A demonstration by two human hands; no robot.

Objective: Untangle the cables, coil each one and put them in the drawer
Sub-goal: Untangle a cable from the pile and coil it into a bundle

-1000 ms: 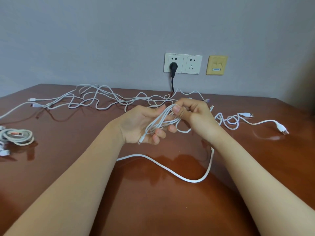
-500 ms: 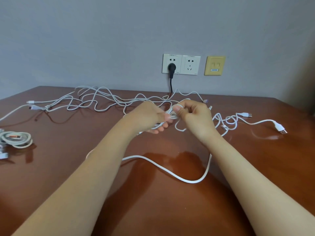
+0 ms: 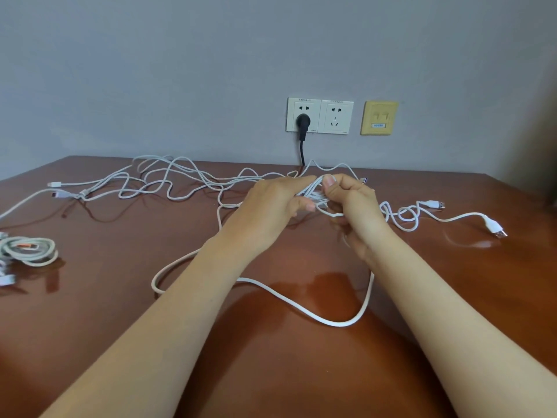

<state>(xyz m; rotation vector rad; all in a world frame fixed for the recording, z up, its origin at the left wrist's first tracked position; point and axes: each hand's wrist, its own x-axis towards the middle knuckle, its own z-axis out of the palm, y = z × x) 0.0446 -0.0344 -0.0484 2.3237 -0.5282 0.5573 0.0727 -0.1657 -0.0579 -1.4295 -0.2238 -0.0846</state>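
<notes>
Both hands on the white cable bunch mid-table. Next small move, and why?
Probably: the right hand draws in some of the slack loop lying on the table and lays it as one more turn onto the cable bunch in the left hand. Both hands grip the bunch, while that long loop trails loose from under the right wrist, uncoiled.

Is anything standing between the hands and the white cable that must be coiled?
Nothing visible. The left hand and the right hand both grip the cable loops above the table. Its slack lies on the table; whether it joins the tangle behind cannot be told.
</notes>
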